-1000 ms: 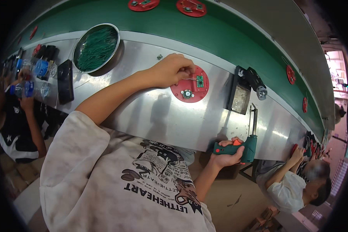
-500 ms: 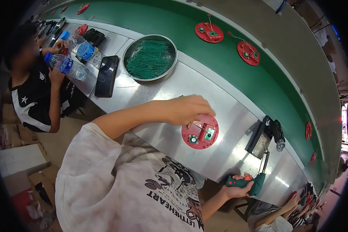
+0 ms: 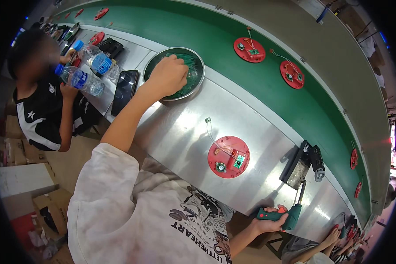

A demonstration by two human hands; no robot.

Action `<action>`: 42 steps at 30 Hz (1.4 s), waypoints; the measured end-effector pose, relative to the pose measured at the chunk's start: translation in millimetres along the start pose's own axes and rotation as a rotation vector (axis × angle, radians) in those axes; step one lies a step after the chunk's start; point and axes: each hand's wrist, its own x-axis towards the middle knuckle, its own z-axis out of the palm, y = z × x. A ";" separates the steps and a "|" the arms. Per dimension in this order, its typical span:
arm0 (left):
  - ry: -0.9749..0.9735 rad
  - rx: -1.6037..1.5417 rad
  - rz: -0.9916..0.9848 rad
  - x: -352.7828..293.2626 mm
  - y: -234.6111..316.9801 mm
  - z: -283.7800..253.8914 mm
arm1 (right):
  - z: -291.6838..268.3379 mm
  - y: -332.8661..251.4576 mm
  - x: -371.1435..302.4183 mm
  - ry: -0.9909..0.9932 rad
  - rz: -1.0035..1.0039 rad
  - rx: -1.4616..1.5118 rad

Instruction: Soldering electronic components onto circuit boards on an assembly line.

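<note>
My left hand (image 3: 169, 75) is over the metal bowl (image 3: 199, 81). Its fingers curl down among the thin green wires (image 3: 190, 61); the fingertips are hidden, so what they pinch does not show. My right hand (image 3: 273, 220) is wrapped round the green handle of a soldering gun (image 3: 292, 216), whose tip points up to a metal tray in a black holder (image 3: 295, 169). Between my hands a round red disc (image 3: 222, 169) lies on the metal table, carrying small green circuit boards. White wires run from it to a tiny green board (image 3: 208, 119) on the table.
Beyond the table runs a green conveyor belt (image 3: 273, 105) bearing more red discs (image 3: 249, 49). Left of the bowl are a black phone (image 3: 125, 92) and two water bottles (image 3: 102, 62). A person (image 3: 42, 101) sits at the left; another person's hands (image 3: 332, 237) work at the lower right.
My left hand has left the red disc and moved up and left into the bowl. The disc and its tiny wired board are now uncovered. My right hand still holds the soldering gun.
</note>
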 end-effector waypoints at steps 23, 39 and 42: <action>-0.029 -0.954 0.295 -74.7 157.9 -13.7 | -27.3 16.7 -24.4 -0.579 -0.145 0.100; 0.373 -0.804 0.348 -109.0 193.4 47.4 | -23.4 -12.4 -76.9 -0.929 0.018 -0.277; 0.366 -0.787 0.345 -110.5 193.4 49.5 | -24.3 -10.9 -76.8 -0.938 0.019 -0.282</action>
